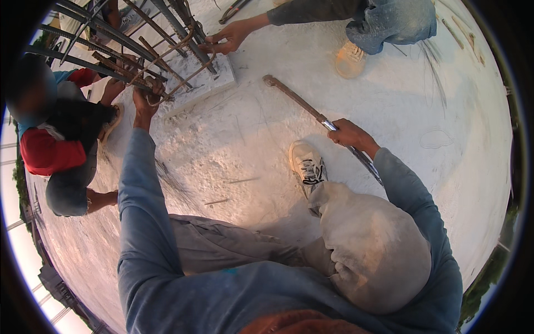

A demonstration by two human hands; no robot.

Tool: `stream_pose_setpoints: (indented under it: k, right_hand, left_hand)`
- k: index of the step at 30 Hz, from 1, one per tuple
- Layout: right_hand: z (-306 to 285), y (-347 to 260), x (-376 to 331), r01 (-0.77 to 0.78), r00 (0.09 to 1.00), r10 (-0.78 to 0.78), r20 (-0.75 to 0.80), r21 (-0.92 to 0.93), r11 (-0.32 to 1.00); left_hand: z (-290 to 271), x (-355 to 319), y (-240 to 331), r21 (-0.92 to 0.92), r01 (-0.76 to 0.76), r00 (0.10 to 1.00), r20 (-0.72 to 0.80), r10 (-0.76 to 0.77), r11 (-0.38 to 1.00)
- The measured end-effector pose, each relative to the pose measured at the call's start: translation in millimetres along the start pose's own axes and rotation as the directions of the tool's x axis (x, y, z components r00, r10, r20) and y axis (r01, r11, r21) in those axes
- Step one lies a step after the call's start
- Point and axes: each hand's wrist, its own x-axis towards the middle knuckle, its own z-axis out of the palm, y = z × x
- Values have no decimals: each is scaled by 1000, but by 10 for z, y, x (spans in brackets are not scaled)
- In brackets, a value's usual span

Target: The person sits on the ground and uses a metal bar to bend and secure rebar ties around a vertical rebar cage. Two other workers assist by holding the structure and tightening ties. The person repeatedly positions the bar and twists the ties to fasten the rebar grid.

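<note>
Your left hand (146,99) has its fingers closed around a rusty stirrup bar (167,86) at the foot of the rebar cage (111,39), which rises from the concrete block (208,83). Your right hand (347,133) grips the long bending tool (303,106) lying on the slab (434,111). A co-worker's hand (231,36) steadies the cage. The stirrups look partly fitted; fixing appears unfinished.

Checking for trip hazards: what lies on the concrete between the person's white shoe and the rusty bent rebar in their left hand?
Head view: only bare dusty concrete slab between white shoe and rusty rebar; thin scratch marks, nothing loose.
</note>
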Motion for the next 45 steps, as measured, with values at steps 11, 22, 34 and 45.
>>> stream_pose_setpoints:
  k: [11, 22, 34, 45]
  right_hand:
    - [-202, -664, -184, 279, 879, -284, -383, -71, 958]
    - [-622, -1162, 109, 378, 918, -360, -166, 99, 920]
    - [-1057, -1694, 346, 227, 966, -228, 123, 22, 974]
    - [-257, -1068, 549, 361, 870, -405, -280, -195, 912]
  left_hand:
    - [97, -7, 0, -11, -24, 1000, 2, 24, 1000]
    - [56, 19, 2, 37, 4, 999, -46, -2, 999]
    - [146, -11, -14, 25, -80, 994, -76, 81, 997]
    - [220, -15, -45, 32, -118, 978, -167, 122, 992]
